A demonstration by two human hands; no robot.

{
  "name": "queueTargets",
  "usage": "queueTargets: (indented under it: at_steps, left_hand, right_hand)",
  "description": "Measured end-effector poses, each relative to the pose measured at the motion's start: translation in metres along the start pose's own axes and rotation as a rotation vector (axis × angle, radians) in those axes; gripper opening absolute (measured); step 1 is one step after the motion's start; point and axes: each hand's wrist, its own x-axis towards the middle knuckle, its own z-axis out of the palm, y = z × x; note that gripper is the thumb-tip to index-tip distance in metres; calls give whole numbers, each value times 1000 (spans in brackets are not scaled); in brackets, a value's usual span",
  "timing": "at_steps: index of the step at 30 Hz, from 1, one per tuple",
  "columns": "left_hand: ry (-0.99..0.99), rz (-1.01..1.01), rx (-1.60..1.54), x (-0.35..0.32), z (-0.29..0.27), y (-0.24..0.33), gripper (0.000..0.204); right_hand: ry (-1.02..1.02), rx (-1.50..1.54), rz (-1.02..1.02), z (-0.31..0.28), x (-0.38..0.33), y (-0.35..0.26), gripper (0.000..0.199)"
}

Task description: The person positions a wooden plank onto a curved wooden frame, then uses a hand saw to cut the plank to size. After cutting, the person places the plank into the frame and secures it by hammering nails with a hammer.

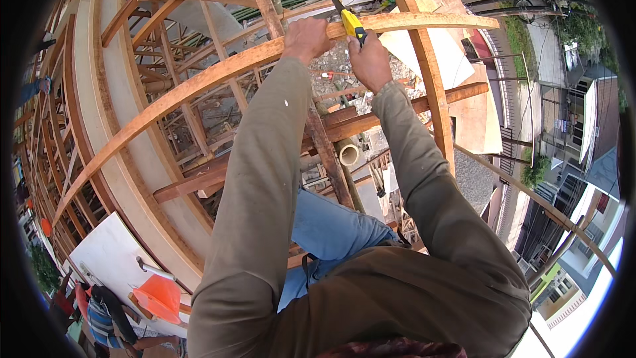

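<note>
My right hand (369, 61) grips the yellow and black handle of a handsaw (352, 25); its thin dark blade slants up and left toward the top of the picture and crosses a long wooden beam (199, 83). My left hand (305, 38) clamps that beam just left of the blade. The beam runs from the lower left up to the upper right, ending near a plywood sheet. Both my forearms wear olive sleeves. I sit high up in a timber frame, one knee in blue jeans (331, 229) below my arms.
Wooden scaffolding and formwork (126, 159) surround me, with a bamboo pole end (348, 153) beneath my arms. Plywood sheets (464, 86) lie at upper right. Far below, a person in an orange helmet (159, 295) stands near a white board. Houses and a street lie to the right.
</note>
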Motion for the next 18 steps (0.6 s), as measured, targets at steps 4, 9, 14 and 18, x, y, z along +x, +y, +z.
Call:
queueTargets:
  at_steps: [4,9,14,18]
  left_hand:
    - [38,-24,38,8,4,-33,41]
    - [43,-36,28,4,21,-9,40]
    - [39,20,29,3,-7,-25,44]
    - [6,-47,64,17,11,-26,43]
  right_hand:
    - [-156,153,96,-48,-136,10,21]
    - [-61,177,51,-16,-61,20,24]
    - [-69,119,-37,-17,-48,3,27]
    - [-88,209,-17,-50,-147,29,21]
